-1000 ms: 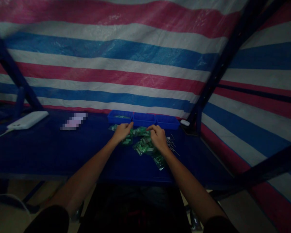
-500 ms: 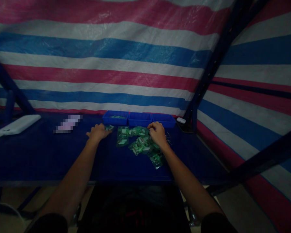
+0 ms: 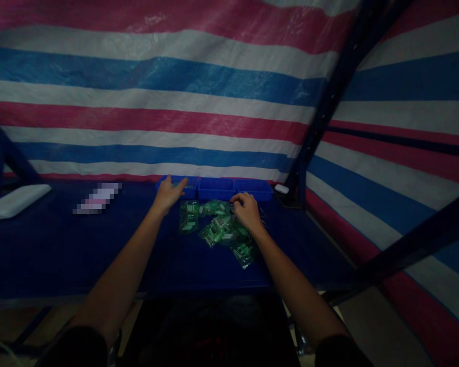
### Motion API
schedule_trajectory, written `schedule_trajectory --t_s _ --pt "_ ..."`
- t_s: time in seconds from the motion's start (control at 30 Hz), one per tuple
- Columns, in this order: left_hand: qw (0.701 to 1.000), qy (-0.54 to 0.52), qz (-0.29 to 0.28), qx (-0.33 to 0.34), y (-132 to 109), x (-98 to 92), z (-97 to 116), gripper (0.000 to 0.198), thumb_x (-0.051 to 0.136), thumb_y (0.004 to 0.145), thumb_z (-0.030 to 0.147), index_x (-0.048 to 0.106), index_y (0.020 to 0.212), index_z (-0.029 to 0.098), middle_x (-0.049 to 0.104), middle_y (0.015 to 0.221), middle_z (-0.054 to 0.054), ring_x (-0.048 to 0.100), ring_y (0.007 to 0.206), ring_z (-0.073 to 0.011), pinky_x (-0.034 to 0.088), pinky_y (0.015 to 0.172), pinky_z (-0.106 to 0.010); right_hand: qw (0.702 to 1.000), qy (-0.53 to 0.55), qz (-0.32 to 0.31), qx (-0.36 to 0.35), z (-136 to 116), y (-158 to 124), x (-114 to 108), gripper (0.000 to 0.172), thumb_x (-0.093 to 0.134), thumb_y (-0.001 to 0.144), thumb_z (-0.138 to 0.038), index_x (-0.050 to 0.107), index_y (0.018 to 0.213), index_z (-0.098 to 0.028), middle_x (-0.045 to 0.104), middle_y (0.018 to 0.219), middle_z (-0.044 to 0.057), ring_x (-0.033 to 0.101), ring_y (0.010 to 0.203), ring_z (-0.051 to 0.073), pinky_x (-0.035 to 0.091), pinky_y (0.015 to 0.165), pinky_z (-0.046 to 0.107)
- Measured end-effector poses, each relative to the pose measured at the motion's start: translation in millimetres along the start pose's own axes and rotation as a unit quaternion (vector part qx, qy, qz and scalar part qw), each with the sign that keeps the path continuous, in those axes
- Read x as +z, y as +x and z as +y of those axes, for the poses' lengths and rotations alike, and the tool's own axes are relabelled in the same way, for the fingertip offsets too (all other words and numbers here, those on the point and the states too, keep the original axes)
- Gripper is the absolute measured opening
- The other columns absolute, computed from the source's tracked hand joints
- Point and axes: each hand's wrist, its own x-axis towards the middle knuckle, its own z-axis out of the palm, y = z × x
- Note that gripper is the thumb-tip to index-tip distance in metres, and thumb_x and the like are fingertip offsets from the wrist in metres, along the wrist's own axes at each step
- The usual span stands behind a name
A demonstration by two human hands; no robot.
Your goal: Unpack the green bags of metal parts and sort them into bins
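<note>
A heap of small green circuit boards (image 3: 216,228) lies on the dark blue bench (image 3: 80,244). My left hand (image 3: 169,193) reaches over the leftmost of three blue trays (image 3: 218,188) at the back, fingers stretched out, nothing visible in it. My right hand (image 3: 247,210) rests on the far right of the green heap with its fingers curled; whatever they hold is too small to see. Thin metal pins (image 3: 265,216) lie just right of that hand.
A white flat device (image 3: 15,200) sits at the bench's far left and a blurred pale card (image 3: 97,198) lies beside it. A small white object (image 3: 281,189) sits by the blue frame post (image 3: 321,127). Striped tarpaulin (image 3: 156,102) closes the back and right.
My left hand has left the green heap, swung left and then forward up to the leftmost tray, opening its fingers. My right hand has stayed on the heap. The view has drifted right.
</note>
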Motion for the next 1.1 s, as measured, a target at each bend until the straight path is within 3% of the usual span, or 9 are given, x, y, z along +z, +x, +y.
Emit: schedule_trajectory --t_s 0.07,0.13,0.2,0.3,0.5,0.67,0.77,0.93,1.1 --pt "0.982 0.154 -0.013 0.112 -19 12.4 1 0.044 0.057 0.074 0.037 0.052 0.111 0.012 0.053 0.114 -0.013 0.061 0.082 -0.018 0.045 0.08 -0.031 1.0 -0.008 -0.007 0.004 2 1 0 0.022 0.041 0.068 -0.01 0.061 0.068 -0.018 0.057 0.073 0.003 0.047 0.077 0.017 0.034 0.074 0.029" --pt "0.943 0.267 -0.103 0.167 -39 24.6 1 0.041 0.052 0.077 0.04 0.056 0.107 0.013 0.059 0.106 -0.01 0.06 0.084 -0.0188 0.044 0.081 -0.03 1.0 -0.012 -0.01 0.009 3 1 -1 0.022 0.042 0.069 -0.01 0.061 0.068 -0.018 0.058 0.073 0.003 0.047 0.077 0.017 0.034 0.075 0.03" --pt "0.903 0.361 -0.155 0.173 -54 35.3 -2 0.045 0.048 0.076 0.048 0.059 0.102 0.013 0.063 0.094 -0.01 0.06 0.087 -0.0224 0.044 0.079 -0.031 1.0 -0.015 -0.012 0.015 4 2 -1 0.021 0.042 0.069 -0.01 0.062 0.069 -0.019 0.058 0.073 0.003 0.048 0.077 0.017 0.034 0.075 0.03" --pt "0.874 0.435 -0.149 0.159 -62 47.0 -8 0.055 0.046 0.072 0.06 0.061 0.096 0.013 0.063 0.094 -0.013 0.058 0.09 -0.0275 0.043 0.075 -0.033 0.999 -0.022 -0.024 0.016 7 2 1 0.021 0.043 0.071 -0.012 0.062 0.072 -0.019 0.06 0.075 0.003 0.049 0.077 0.017 0.035 0.075 0.029" --pt "0.935 0.286 -0.199 0.067 -44 58.4 -23 0.029 0.06 0.068 0.036 0.059 0.089 0.016 0.065 0.078 -0.005 0.06 0.071 -0.0177 0.041 0.062 -0.025 0.995 -0.048 -0.083 -0.001 8 -1 10 0.017 0.045 0.077 -0.021 0.062 0.076 -0.017 0.062 0.076 0.004 0.051 0.074 0.016 0.035 0.072 0.03" --pt "0.976 0.069 -0.184 0.096 -44 53.6 -26 0.015 0.057 0.069 0.026 0.056 0.078 0.014 0.057 0.066 0.0 0.052 0.058 -0.0108 0.039 0.055 -0.021 0.994 0.059 -0.069 0.056 -1 -4 12 0.021 0.05 0.076 -0.032 0.058 0.091 -0.019 0.059 0.068 0.0 0.053 0.065 0.015 0.037 0.063 0.027" --pt "0.97 0.048 -0.157 0.181 -52 46.6 -17 0.011 0.053 0.073 0.024 0.054 0.079 0.015 0.053 0.066 0.002 0.049 0.059 -0.0099 0.039 0.057 -0.021 0.965 0.21 -0.065 0.143 -7 -2 9 0.032 0.045 0.077 -0.047 0.054 0.092 -0.02 0.057 0.06 -0.001 0.054 0.057 0.014 0.038 0.055 0.025" --pt "0.913 0.116 -0.179 0.347 -67 43.8 -4 0.009 0.047 0.076 0.016 0.056 0.079 0.017 0.051 0.08 -0.001 0.05 0.071 -0.011 0.041 0.063 -0.022 0.857 0.439 -0.09 0.253 -12 2 2 0.038 0.049 0.071 -0.054 0.056 0.078 -0.017 0.058 0.054 0.0 0.053 0.049 0.014 0.037 0.048 0.025" --pt "0.908 0.154 -0.168 0.352 -67 47.9 -13 0.019 0.043 0.075 0.01 0.06 0.079 0.017 0.047 0.084 -0.003 0.05 0.078 -0.0122 0.042 0.071 -0.023 0.855 0.457 -0.06 0.239 -5 2 2 0.022 0.065 0.054 -0.029 0.059 0.071 -0.016 0.059 0.059 -0.002 0.051 0.052 0.011 0.039 0.052 0.023"
